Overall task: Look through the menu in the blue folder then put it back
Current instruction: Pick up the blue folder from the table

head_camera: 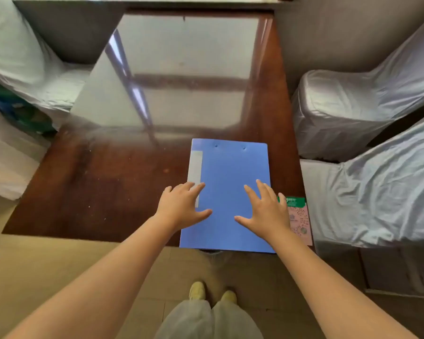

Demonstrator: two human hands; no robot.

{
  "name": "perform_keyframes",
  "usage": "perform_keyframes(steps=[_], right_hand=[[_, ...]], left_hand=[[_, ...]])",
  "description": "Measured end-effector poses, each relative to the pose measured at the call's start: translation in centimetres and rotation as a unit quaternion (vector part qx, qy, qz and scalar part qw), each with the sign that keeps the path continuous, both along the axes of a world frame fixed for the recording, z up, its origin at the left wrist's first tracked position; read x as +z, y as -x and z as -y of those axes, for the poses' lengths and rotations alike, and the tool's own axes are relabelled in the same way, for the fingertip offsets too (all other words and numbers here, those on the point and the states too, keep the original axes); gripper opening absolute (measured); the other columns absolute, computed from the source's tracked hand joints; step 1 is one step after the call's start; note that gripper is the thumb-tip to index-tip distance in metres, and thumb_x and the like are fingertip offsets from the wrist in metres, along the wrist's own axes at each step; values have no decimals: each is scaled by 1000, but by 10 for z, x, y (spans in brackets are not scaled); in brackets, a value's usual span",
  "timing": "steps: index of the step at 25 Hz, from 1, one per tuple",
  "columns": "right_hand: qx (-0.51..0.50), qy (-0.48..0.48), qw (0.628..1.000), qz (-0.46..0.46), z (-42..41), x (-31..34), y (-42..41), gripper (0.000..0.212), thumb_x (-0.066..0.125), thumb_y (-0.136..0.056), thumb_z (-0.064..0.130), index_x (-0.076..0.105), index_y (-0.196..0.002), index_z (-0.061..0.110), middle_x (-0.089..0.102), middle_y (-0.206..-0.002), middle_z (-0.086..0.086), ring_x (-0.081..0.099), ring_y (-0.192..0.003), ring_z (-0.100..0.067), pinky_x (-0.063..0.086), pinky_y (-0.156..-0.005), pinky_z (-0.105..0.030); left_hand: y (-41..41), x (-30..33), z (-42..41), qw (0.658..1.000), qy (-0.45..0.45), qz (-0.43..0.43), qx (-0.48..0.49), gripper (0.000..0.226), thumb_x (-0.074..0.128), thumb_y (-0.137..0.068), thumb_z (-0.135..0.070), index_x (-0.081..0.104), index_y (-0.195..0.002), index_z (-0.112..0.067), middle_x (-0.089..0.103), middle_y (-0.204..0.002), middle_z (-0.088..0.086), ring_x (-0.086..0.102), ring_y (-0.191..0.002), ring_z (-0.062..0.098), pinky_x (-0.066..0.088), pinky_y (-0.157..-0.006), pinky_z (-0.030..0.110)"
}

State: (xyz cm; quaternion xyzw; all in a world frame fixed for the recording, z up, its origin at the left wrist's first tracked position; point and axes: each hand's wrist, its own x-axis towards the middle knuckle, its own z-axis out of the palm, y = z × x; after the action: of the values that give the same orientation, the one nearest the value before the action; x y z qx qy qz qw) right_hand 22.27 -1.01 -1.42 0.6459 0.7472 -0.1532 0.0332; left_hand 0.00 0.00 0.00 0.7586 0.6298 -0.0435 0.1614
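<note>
Pale trousers (207, 321) and a pair of yellowish shoes (197, 289) stand at the bottom centre of the frame, on a tan floor (47, 265), with two bare forearms reaching up from the lower corners toward the middle.

At the far left of the frame sit chairs under white cloth covers (22, 57), with something blue and green tucked between them, too blurred to name. Moving right, the dark reddish tabletop (96, 179) fills the centre; its glossy surface carries a bright reflection across the upper half and small pale specks in the lower left.

Next comes the left hand (181, 206), open with fingers spread, palm down over the left edge of the blue folder (228, 172); its fingertips lie over the pale label strip (195, 167) that runs along that edge. The folder lies closed and flat at the lower right part of the tabletop, its near edge reaching just past the tabletop's near edge. Two small rivet marks show close to its top edge.

On the folder's right half is the right hand (267, 211), likewise open and spread, palm down, gripping nothing. Whether either palm presses on the cover or hovers just above it cannot be told.

Just beside the folder's right edge lies a pink card with a green top (301, 223), partly behind the right hand. Further right stand more white-covered chairs (365, 106).
</note>
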Motion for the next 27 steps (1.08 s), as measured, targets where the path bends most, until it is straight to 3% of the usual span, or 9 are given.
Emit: perform_keyframes(steps=[5, 7, 9, 11, 13, 16, 18, 21, 27], right_hand=[[18, 42, 999, 6, 27, -35, 22, 89, 54, -75, 64, 13, -144, 27, 5, -158, -7, 5, -143, -26, 16, -112, -50], [14, 47, 999, 5, 32, -44, 24, 89, 52, -76, 65, 10, -145, 26, 5, -158, -6, 2, -144, -26, 18, -112, -48], [10, 43, 999, 0, 33, -47, 25, 90, 51, -76, 66, 9, -145, 26, 5, -158, -6, 1, -144, -27, 18, -112, -47], [12, 45, 999, 3, 34, -49, 28, 91, 50, -76, 67, 7, -145, 25, 5, -158, -6, 0, -144, -27, 18, -113, -46], [8, 46, 999, 4, 34, -51, 30, 93, 50, -75, 68, 6, -145, 26, 4, -158, -7, -1, -144, -28, 18, -113, -46], [4, 46, 999, 6, 35, -54, 31, 94, 48, -74, 70, 4, -145, 26, 3, -158, -7, -2, -143, -28, 16, -113, -46], [3, 46, 999, 12, 36, -54, 33, 95, 47, -74, 72, 2, -145, 27, 1, -158, -7, -3, -143, -28, 14, -114, -47], [4, 56, 998, -9, 37, -50, 35, 94, 46, -74, 72, 3, -145, 29, 1, -158, -6, -4, -144, -26, 13, -114, -47], [-159, -2, 959, -236, 5, 0, 11, 76, 64, -79, 47, 26, -141, 24, 25, -153, -8, 26, -138, -27, 34, -105, -45]], left_hand=[[7, -34, 25, 997, 6, -55, -50, 78, 57, -76, -54, 26, -141, -23, 27, -152, 7, 25, -138, 22, 39, -96, 41], [6, -41, 35, 999, 34, -23, -5, 83, 61, -79, -46, 17, -145, -22, 14, -157, 7, 20, -141, 22, 46, -92, 39], [-3, -42, 44, 990, 42, 74, 113, 89, 68, -79, -33, 11, -146, -16, 18, -156, 9, 28, -137, 26, 48, -91, 40], [-11, -44, 49, 958, 28, 164, 234, 81, 71, -77, -20, 24, -141, -7, 41, -139, 15, 42, -124, 29, 47, -91, 40], [-9, -42, 46, 929, 26, 218, 298, 50, 70, -74, -14, 50, -119, -4, 59, -112, 16, 55, -103, 29, 51, -81, 38], [5, -38, 38, 850, 123, 346, 378, 11, 63, -79, -10, 65, -90, -10, 70, -92, 7, 65, -85, 23, 52, -62, 27], [10, -36, 38, 797, 179, 412, 404, 9, 57, -84, -6, 62, -88, -13, 68, -92, 6, 65, -89, 22, 52, -64, 26], [16, -26, 40, 774, 217, 446, 393, 14, 54, -88, -6, 51, -99, -14, 67, -100, 8, 66, -91, 18, 56, -68, 32], [37, 29, 20, 703, 226, 581, 341, 17, 55, -90, -8, 54, -106, -14, 76, -96, 5, 71, -92, 21, 58, -71, 33]])
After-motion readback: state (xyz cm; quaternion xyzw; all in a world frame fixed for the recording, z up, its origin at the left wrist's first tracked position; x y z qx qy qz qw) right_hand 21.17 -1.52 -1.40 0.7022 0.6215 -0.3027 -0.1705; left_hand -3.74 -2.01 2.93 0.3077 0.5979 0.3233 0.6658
